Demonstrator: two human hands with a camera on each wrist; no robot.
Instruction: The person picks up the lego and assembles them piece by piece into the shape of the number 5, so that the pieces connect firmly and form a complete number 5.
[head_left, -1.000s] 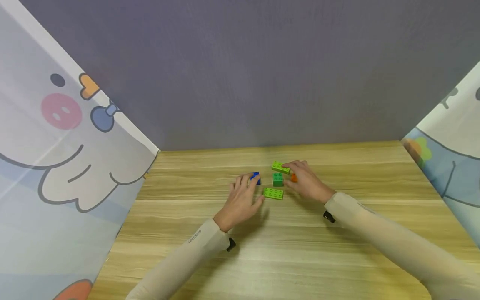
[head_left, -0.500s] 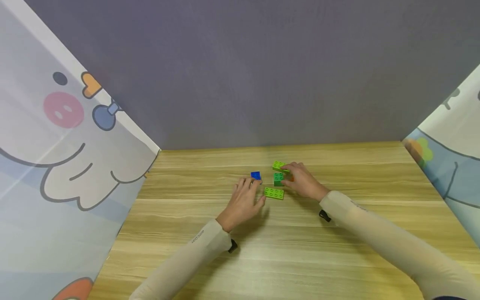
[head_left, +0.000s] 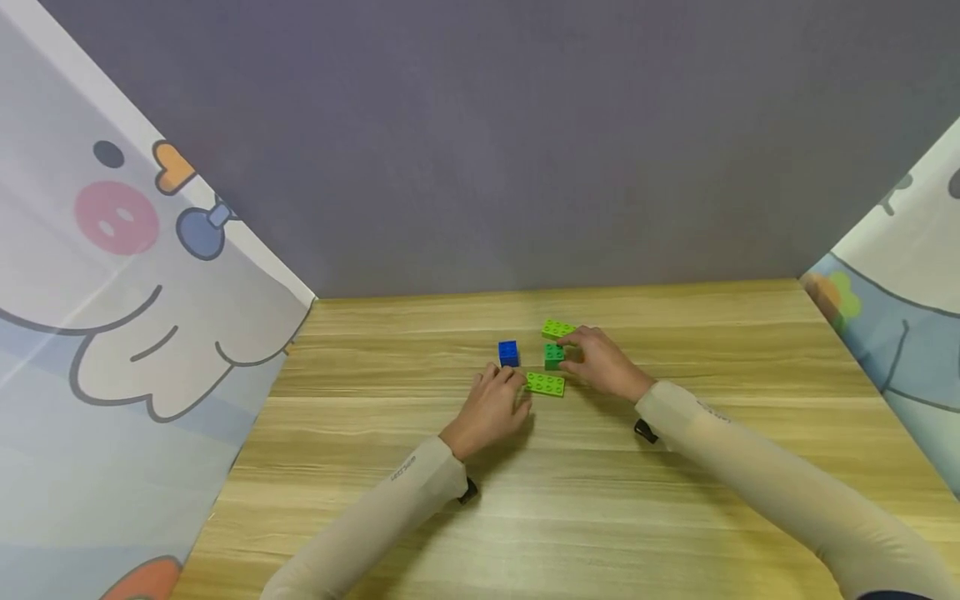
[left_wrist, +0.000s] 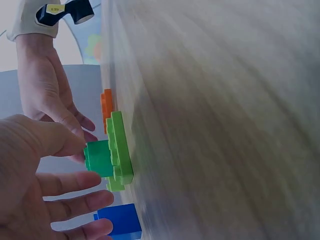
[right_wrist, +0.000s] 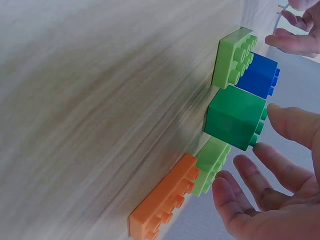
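Note:
My left hand (head_left: 487,414), fingers loosely bent, hovers low at the left end of the near lime brick (head_left: 545,384). Just beyond its fingertips stands a blue two-by-two brick (head_left: 508,353). On the other side, my right hand (head_left: 603,365) reaches in with thumb and forefinger spread beside a dark green brick (head_left: 553,357). In the right wrist view the thumb and index fingertips are right at the studs of that green brick (right_wrist: 235,117). Neither hand grips anything. A second lime brick (head_left: 556,329) lies behind the green one, partly covered by the right fingers.
An orange brick (right_wrist: 162,197) lies on the table beside the far lime brick; the right hand hides it in the head view. The wooden table (head_left: 570,500) ends at a grey wall (head_left: 525,150), with printed panels (head_left: 120,350) at both sides.
My left hand has drawn back slightly from the blue brick, uncovering it. My right hand has shifted a little left to the green brick, and the orange brick has gone behind it.

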